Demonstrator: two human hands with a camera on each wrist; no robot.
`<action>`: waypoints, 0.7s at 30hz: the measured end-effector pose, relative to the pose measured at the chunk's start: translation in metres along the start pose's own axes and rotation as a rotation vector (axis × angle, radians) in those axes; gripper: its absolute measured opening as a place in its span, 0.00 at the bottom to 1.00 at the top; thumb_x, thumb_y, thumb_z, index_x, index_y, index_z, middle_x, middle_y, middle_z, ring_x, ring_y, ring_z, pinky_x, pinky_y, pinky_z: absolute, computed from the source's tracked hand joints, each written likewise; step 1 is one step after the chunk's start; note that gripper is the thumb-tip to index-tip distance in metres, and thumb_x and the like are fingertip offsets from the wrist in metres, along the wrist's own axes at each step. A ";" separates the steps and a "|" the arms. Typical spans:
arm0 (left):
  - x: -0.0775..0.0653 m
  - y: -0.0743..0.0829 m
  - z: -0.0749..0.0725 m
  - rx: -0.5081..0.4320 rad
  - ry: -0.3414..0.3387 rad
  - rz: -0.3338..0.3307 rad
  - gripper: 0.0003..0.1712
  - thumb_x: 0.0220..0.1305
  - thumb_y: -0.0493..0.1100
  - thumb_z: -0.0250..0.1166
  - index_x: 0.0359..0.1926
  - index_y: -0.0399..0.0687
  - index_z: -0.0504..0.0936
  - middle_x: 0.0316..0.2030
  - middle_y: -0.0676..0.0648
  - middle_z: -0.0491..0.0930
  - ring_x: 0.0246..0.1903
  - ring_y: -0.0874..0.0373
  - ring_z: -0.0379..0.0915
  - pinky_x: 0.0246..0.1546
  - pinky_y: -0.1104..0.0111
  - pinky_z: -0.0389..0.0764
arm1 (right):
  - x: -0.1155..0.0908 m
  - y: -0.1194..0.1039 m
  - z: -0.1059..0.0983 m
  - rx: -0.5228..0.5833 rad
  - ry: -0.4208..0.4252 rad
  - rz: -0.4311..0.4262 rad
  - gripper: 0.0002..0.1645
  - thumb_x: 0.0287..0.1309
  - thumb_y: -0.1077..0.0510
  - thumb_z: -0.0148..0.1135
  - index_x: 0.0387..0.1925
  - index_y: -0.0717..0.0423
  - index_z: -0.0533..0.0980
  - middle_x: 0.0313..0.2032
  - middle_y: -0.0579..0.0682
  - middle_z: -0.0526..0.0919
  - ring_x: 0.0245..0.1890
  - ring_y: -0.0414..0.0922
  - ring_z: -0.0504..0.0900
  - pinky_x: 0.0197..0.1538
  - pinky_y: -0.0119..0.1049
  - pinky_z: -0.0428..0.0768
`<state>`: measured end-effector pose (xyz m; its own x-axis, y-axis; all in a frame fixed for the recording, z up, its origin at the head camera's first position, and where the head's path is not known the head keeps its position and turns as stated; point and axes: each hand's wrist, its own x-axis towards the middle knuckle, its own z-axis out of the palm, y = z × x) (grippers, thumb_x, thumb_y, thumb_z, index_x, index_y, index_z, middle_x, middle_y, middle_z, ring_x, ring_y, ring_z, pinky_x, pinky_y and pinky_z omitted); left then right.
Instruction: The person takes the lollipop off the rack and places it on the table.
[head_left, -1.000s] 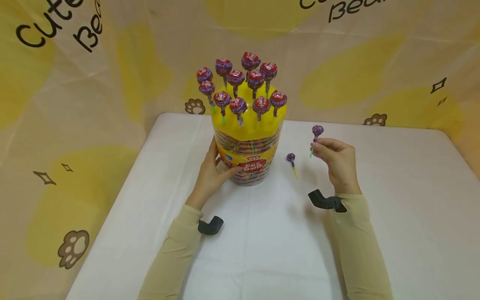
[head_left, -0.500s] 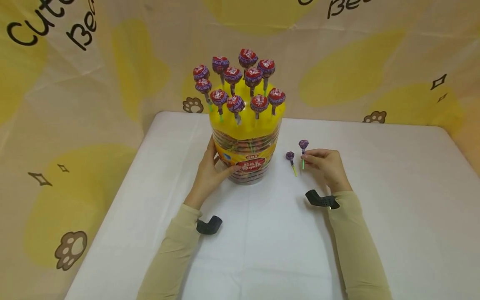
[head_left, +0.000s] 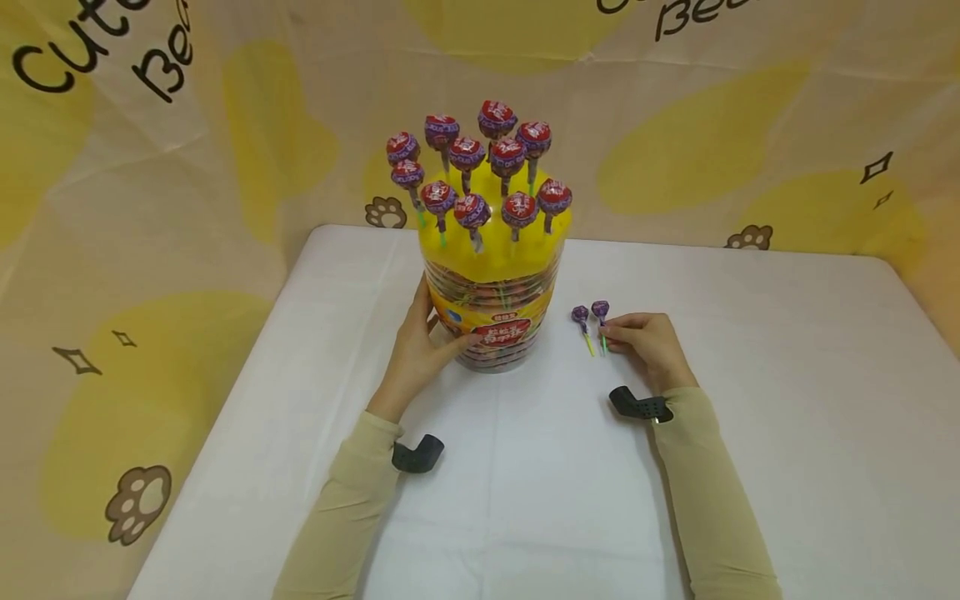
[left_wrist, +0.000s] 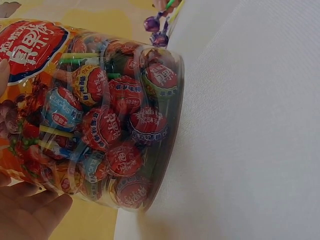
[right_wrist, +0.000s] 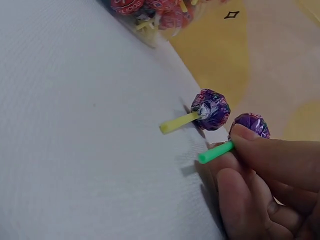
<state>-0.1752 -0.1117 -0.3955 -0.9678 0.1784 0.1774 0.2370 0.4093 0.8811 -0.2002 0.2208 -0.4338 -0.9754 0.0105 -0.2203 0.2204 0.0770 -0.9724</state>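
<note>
A clear ribbed jar (head_left: pixel 491 358) with a yellow lid (head_left: pixel 487 258) stands upright, packed with wrapped lollipops. Several red and purple lollipops (head_left: pixel 472 211) stick up out of the lid. My left hand (head_left: pixel 416 354) grips the jar's left side, thumb across the front label, other fingers behind it. To the right of the jar, my right hand (head_left: pixel 648 342) pinches the green stick of a purple lollipop (head_left: pixel 600 309) between thumb and forefinger, low at the table. Just left of it, a purple lollipop with a yellow stick (right_wrist: pixel 210 110) lies on the table.
A white cloth covers the table (head_left: pixel 487 500). Behind and to the left hangs a yellow and cream patterned backdrop (head_left: pixel 697 142). A black camera mount sits on each wrist, the left mount (head_left: pixel 418 454) and the right mount (head_left: pixel 640 405).
My right hand has moved left and down with the green-stick lollipop, bringing it beside the yellow-stick one. My left hand keeps its grip on the jar.
</note>
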 end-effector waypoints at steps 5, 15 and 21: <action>0.000 -0.001 0.000 0.003 0.004 0.009 0.60 0.55 0.47 0.71 0.75 0.51 0.36 0.72 0.45 0.47 0.70 0.50 0.47 0.66 0.54 0.60 | 0.001 0.000 0.003 -0.030 0.021 0.014 0.17 0.55 0.72 0.61 0.44 0.85 0.72 0.24 0.42 0.81 0.22 0.34 0.80 0.32 0.26 0.83; 0.000 -0.001 0.000 0.010 0.005 0.014 0.60 0.55 0.47 0.71 0.75 0.50 0.36 0.72 0.45 0.48 0.69 0.49 0.48 0.65 0.54 0.61 | 0.002 -0.003 0.003 -0.117 0.030 0.046 0.19 0.56 0.69 0.62 0.45 0.83 0.72 0.23 0.42 0.80 0.22 0.33 0.79 0.31 0.24 0.82; 0.000 0.000 0.001 0.000 0.010 0.006 0.60 0.54 0.45 0.71 0.74 0.48 0.37 0.72 0.43 0.48 0.68 0.47 0.51 0.65 0.53 0.61 | 0.001 -0.004 0.003 -0.280 0.046 0.059 0.16 0.56 0.64 0.64 0.41 0.77 0.76 0.21 0.42 0.80 0.21 0.33 0.78 0.29 0.23 0.80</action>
<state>-0.1752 -0.1111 -0.3962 -0.9672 0.1720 0.1867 0.2425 0.4084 0.8800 -0.2022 0.2172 -0.4299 -0.9616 0.0675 -0.2660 0.2726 0.3476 -0.8972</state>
